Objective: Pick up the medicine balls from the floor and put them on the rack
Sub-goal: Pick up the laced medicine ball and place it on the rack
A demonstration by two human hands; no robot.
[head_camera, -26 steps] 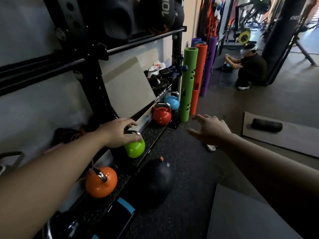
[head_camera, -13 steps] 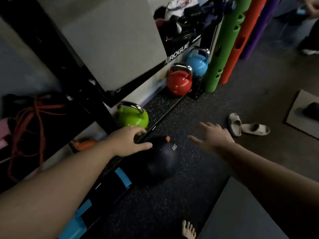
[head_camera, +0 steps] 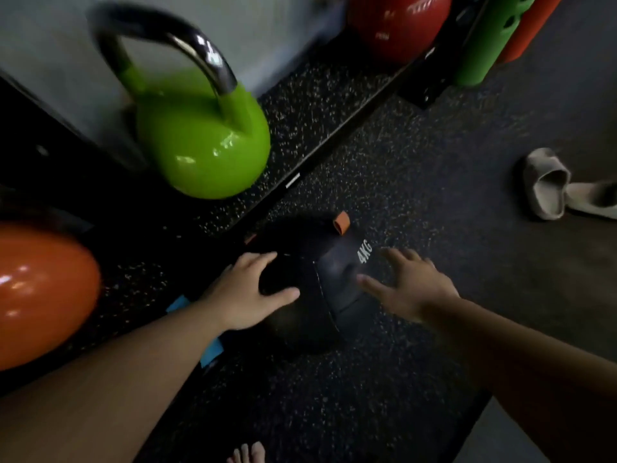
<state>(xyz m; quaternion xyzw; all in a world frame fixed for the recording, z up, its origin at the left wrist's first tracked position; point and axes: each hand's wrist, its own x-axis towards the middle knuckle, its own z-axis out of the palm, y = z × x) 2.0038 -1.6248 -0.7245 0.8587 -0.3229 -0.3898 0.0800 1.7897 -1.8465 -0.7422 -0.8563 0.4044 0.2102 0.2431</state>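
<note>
A black medicine ball (head_camera: 320, 289) marked "4KG", with a small orange tab, lies on the speckled floor beside the rack's base rail (head_camera: 320, 158). My left hand (head_camera: 247, 292) rests on the ball's left side with fingers spread. At the ball's right side my right hand (head_camera: 410, 282) hovers open, fingers apart, just touching or very near the surface. Neither hand has closed around the ball. The rack's upper shelves are out of view.
A green kettlebell (head_camera: 200, 138), an orange kettlebell (head_camera: 40, 292) and a red kettlebell (head_camera: 397, 25) stand on the rack's floor strip. Green and orange foam tubes (head_camera: 484, 38) lean at top right. Pale slippers (head_camera: 551, 192) lie to the right. My bare toes (head_camera: 247, 454) show below.
The view has dropped closer to the floor. Both hands have come down to the black ball, the left one now on it, the right one at its other side.
</note>
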